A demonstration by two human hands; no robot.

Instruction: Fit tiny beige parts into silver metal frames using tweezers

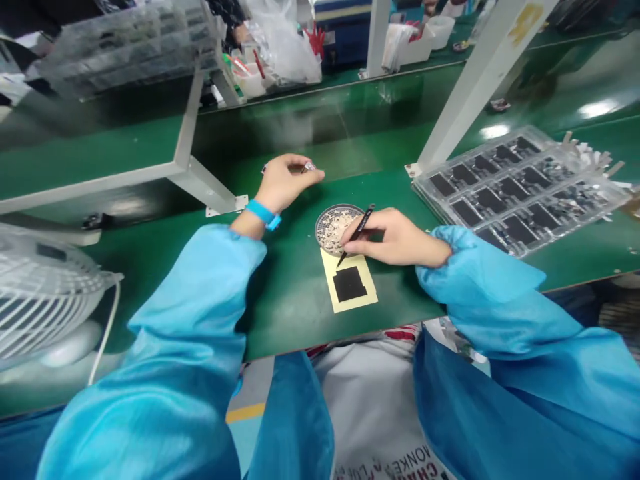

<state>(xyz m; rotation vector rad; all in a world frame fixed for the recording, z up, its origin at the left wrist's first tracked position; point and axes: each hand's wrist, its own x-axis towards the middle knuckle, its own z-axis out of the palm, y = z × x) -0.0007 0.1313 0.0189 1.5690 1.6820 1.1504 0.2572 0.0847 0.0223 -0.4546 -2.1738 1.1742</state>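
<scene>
My right hand is closed around black tweezers, pen-fashion. Their tip points down at the upper edge of a pale yellow sheet that carries a black, nearly square patch. Just behind the sheet is a round dish full of small beige and dark bits, partly covered by my right fingers. Farther back and to the left, my left hand is raised with thumb and fingers pinched round a small, pale and dark part. Its exact kind is too small to make out. A blue band circles the left wrist.
A clear compartment tray with several dark flat parts stands at the right, beside a white post. At the left are a white fan and a raised shelf. Bags and cups line the back.
</scene>
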